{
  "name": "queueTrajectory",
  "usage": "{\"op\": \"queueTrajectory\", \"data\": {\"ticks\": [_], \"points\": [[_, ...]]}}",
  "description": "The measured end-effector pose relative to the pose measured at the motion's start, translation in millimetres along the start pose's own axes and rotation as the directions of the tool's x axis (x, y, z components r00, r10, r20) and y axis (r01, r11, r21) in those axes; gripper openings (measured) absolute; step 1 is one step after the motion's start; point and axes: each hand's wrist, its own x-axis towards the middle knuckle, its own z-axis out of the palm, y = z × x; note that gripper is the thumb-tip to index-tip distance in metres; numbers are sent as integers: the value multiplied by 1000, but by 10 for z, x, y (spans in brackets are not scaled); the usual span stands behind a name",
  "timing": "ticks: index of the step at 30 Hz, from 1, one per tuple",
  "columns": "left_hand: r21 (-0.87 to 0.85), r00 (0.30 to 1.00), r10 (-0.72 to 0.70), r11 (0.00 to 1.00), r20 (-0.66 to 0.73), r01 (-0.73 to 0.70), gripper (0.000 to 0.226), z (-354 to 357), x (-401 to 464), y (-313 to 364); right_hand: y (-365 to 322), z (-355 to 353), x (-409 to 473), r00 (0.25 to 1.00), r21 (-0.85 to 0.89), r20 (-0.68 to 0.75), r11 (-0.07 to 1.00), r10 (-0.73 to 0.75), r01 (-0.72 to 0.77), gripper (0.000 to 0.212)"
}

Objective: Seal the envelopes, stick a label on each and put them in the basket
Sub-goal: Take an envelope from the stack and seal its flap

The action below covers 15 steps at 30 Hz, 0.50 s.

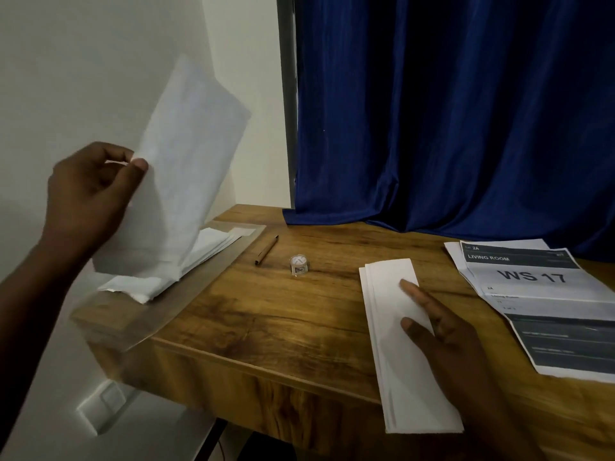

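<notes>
My left hand (90,197) pinches a white envelope (186,168) by its edge and holds it upright above a clear tray-like basket (206,277) at the table's left corner. Several white envelopes (139,286) lie inside that basket. My right hand (442,337) rests with straight fingers on a stack of white envelopes (396,327) lying lengthwise near the table's front edge. A small roll of labels or tape (299,266) stands in the middle of the wooden table (266,314).
A brown pen (266,250) lies beside the basket. Printed sheets reading "WS 17" (539,301) lie at the right. A blue curtain (449,111) hangs behind the table, a white wall (83,61) to the left.
</notes>
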Motion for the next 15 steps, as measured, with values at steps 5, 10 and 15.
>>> {"op": "queueTrajectory", "data": {"ticks": [5,10,15], "points": [[-558,964,-230,787,133,265,22,320,-805,409,1,66,-86,999,117,17,992,38,-39,36],[-702,764,-464,346,448,622,23,841,-1676,723,-131,2,-150,994,183,2,977,111,-109,34],[-744,653,-541,71,530,664,27,1205,-2137,905,-212,-175,-254,968,291,5,926,252,-243,30]]}}
